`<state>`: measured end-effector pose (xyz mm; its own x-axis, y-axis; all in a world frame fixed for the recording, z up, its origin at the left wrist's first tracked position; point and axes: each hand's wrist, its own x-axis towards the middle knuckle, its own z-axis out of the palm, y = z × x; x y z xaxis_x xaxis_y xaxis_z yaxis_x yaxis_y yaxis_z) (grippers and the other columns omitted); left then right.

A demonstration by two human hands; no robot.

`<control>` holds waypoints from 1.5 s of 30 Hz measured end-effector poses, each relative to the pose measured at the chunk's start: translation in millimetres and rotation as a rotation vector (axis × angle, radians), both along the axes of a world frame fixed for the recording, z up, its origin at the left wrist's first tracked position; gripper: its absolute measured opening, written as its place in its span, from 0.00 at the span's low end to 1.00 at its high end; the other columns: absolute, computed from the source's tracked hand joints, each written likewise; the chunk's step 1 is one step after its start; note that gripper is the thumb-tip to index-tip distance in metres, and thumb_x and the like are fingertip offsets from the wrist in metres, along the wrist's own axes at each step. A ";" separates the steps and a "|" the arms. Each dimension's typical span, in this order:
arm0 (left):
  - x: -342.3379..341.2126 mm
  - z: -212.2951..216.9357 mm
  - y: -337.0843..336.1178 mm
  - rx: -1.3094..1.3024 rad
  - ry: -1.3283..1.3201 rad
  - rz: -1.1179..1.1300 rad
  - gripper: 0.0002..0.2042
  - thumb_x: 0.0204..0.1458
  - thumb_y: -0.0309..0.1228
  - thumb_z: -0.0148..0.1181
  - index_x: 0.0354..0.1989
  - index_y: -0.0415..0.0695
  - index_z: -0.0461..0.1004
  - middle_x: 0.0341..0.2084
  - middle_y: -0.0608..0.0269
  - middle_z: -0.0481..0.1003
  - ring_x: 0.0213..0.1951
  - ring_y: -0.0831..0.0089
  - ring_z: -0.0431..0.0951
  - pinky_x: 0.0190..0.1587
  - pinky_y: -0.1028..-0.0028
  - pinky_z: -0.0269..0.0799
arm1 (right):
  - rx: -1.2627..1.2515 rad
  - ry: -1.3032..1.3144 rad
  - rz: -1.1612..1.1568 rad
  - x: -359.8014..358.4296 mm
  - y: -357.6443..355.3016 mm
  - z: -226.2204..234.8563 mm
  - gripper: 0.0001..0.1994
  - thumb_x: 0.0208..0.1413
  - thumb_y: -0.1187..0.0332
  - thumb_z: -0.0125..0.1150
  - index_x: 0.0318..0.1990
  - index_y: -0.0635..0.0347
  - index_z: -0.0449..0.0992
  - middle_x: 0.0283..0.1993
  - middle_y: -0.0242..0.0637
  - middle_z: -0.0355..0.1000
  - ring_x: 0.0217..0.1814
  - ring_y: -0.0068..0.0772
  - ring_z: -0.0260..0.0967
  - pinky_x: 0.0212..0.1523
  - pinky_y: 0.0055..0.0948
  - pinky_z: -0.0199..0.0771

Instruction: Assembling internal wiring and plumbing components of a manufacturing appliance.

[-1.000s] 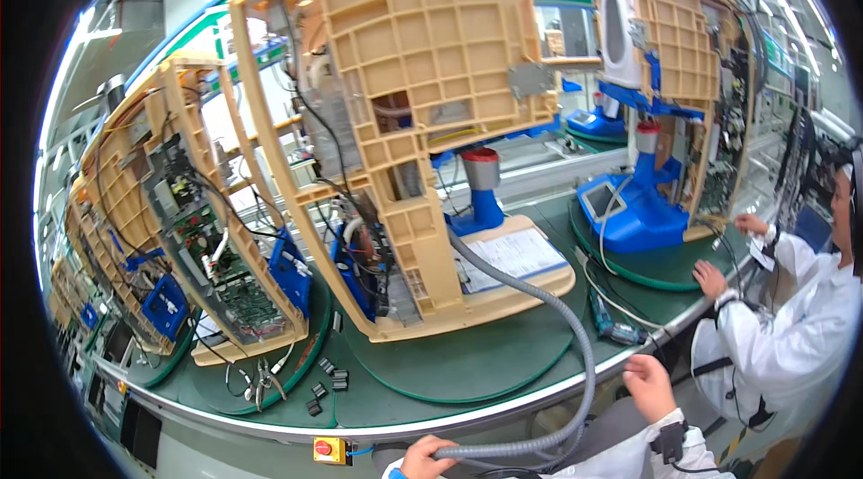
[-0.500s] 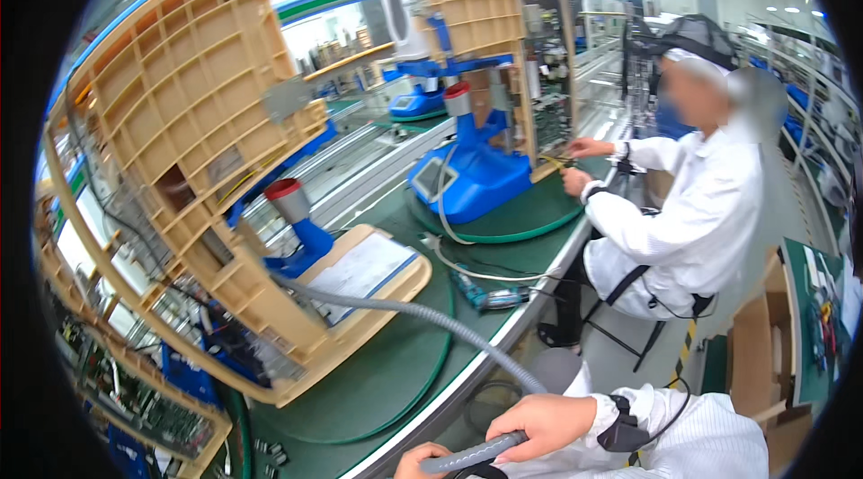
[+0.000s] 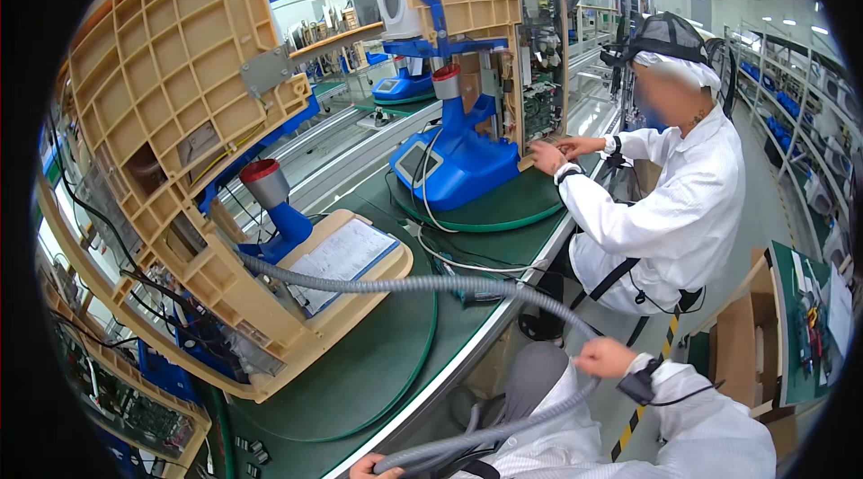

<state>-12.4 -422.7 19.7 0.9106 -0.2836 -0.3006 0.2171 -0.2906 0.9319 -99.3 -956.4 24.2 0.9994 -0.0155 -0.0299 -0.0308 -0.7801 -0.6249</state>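
A grey corrugated hose (image 3: 413, 283) runs out of the tan ribbed plastic housing (image 3: 171, 75) on my left. It arcs over the bench edge and bends back toward my lap. At that bend my right hand (image 3: 608, 357) is closed round it, fingers curled. Low at the bottom edge, my left hand (image 3: 374, 468) grips the returning stretch of hose, partly cut off by the picture's rim. On the housing's tan base (image 3: 395, 254) lies a clipboard with a printed sheet (image 3: 349, 254), beside a blue stand with a red-rimmed cup (image 3: 264, 175).
A seated co-worker in white (image 3: 674, 182) reaches into a second tan unit with a blue base (image 3: 458, 169). Cables and a hand tool (image 3: 476, 290) lie on the green bench between us. Small dark parts (image 3: 253, 450) sit near the front. A cardboard box (image 3: 733, 335) and tool board (image 3: 814, 326) stand right.
My right hand has moved up and right, drawing the hose into a wide loop. My left hand has shifted down and left. The co-worker's hands have moved slightly left.
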 end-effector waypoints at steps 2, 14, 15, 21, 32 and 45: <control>-0.5 37.5 2.0 -0.027 -0.263 -0.259 0.16 0.42 0.19 0.69 0.42 0.35 0.76 0.37 0.58 0.77 0.40 0.70 0.77 0.43 0.70 0.74 | 0.046 0.128 -0.055 6.3 19.4 -30.9 0.13 0.56 0.57 0.61 0.29 0.57 0.80 0.24 0.40 0.75 0.28 0.45 0.73 0.33 0.39 0.72; 29.0 59.4 -118.9 -0.031 -0.504 -0.521 0.12 0.41 0.25 0.65 0.35 0.41 0.71 0.32 0.55 0.73 0.35 0.57 0.75 0.38 0.65 0.70 | 0.801 0.790 0.345 56.5 185.8 146.2 0.18 0.65 0.67 0.55 0.58 0.68 0.66 0.34 0.35 0.74 0.30 0.22 0.71 0.34 0.23 0.73; 30.5 55.7 -112.7 -0.035 -0.477 -0.527 0.11 0.42 0.26 0.65 0.34 0.41 0.71 0.31 0.56 0.73 0.34 0.58 0.74 0.38 0.66 0.70 | 0.681 0.732 0.371 53.9 189.6 156.8 0.19 0.63 0.71 0.58 0.58 0.69 0.66 0.33 0.36 0.74 0.29 0.22 0.71 0.31 0.22 0.73; 32.3 -92.5 -98.7 -0.165 -0.100 -0.590 0.11 0.54 0.32 0.64 0.42 0.42 0.74 0.35 0.65 0.75 0.38 0.74 0.73 0.44 0.72 0.70 | 0.931 0.349 0.376 3.5 109.2 211.8 0.22 0.57 0.67 0.65 0.54 0.72 0.68 0.30 0.38 0.73 0.25 0.23 0.69 0.24 0.23 0.67; 33.3 -8.8 8.7 -0.097 -0.184 -0.136 0.16 0.48 0.31 0.72 0.45 0.42 0.78 0.37 0.70 0.78 0.39 0.81 0.75 0.43 0.78 0.72 | -0.017 0.807 0.577 -52.0 19.5 99.2 0.19 0.57 0.67 0.63 0.55 0.66 0.73 0.33 0.36 0.77 0.36 0.26 0.74 0.38 0.30 0.74; 24.0 52.8 -59.2 -0.057 -0.573 -0.446 0.18 0.43 0.27 0.63 0.45 0.44 0.72 0.36 0.54 0.76 0.40 0.54 0.76 0.43 0.60 0.71 | 0.317 0.595 0.507 78.7 253.2 160.6 0.15 0.58 0.71 0.61 0.51 0.65 0.72 0.34 0.37 0.76 0.32 0.23 0.72 0.31 0.22 0.71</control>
<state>11.6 -481.9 72.4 0.7144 -0.6657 0.2153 -0.4374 -0.1847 0.8801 -20.6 -703.2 184.8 0.6993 0.5290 -0.4808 -0.1171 -0.5787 -0.8071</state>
